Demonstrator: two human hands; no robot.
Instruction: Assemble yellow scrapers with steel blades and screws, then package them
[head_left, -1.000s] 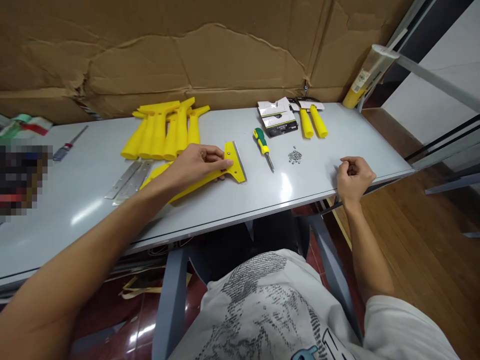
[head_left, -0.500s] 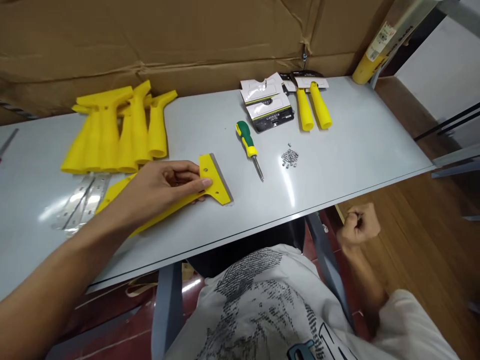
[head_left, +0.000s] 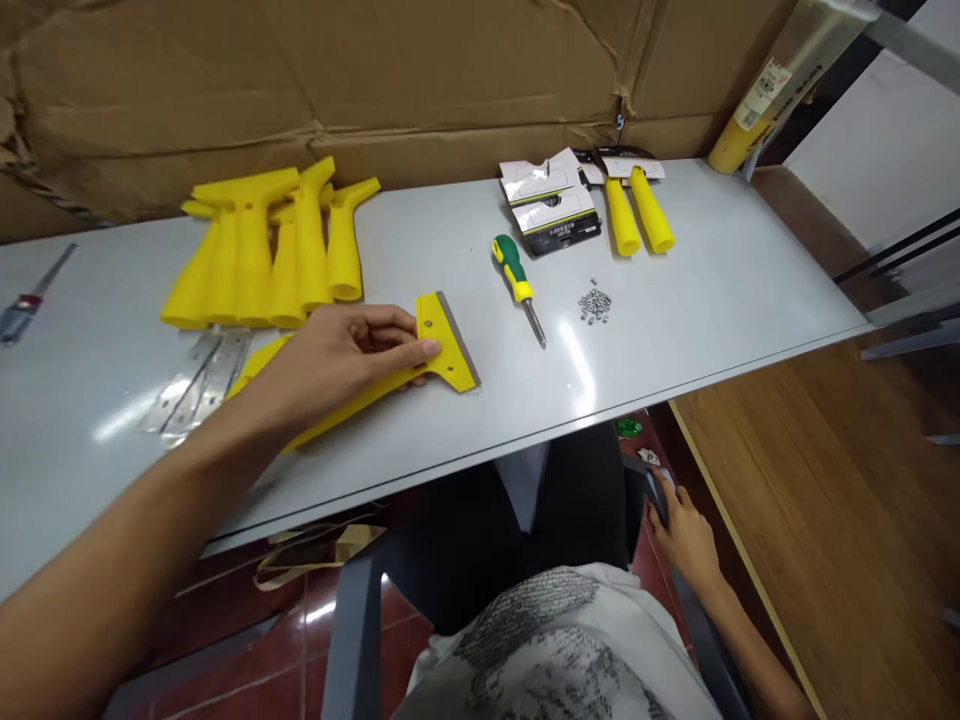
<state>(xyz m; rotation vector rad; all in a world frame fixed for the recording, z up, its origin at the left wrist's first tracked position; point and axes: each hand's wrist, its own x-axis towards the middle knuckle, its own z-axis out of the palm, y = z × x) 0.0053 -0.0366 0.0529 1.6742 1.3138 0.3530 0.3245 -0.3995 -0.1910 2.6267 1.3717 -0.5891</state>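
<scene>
My left hand (head_left: 356, 355) is closed around the head end of a yellow scraper (head_left: 442, 350), its thumb pressed on top. A metal blade shows along the scraper's right edge, with two small holes or screws in the head. The rest of the handle runs back under my wrist. Low at the right, below the table edge, my right hand (head_left: 684, 530) has its fingers wrapped over the end of a grey chair armrest (head_left: 701, 625). Right of the scraper lies a green and yellow screwdriver (head_left: 514, 270), its tip toward me, near a small pile of screws (head_left: 595, 305).
Several yellow scraper handles (head_left: 251, 260) stand grouped at the back left, with clear-wrapped blades (head_left: 199, 385) in front. Black and white packaging cards (head_left: 551, 205) and two carded yellow handles (head_left: 651, 210) lie at the back. A second screwdriver (head_left: 26, 310) is far left. Cardboard (head_left: 450, 80) backs the table (head_left: 697, 330).
My right hand has moved from a fist held in the air onto the chair armrest. The left hand still grips the scraper. The view has shifted, bringing the second screwdriver into full sight.
</scene>
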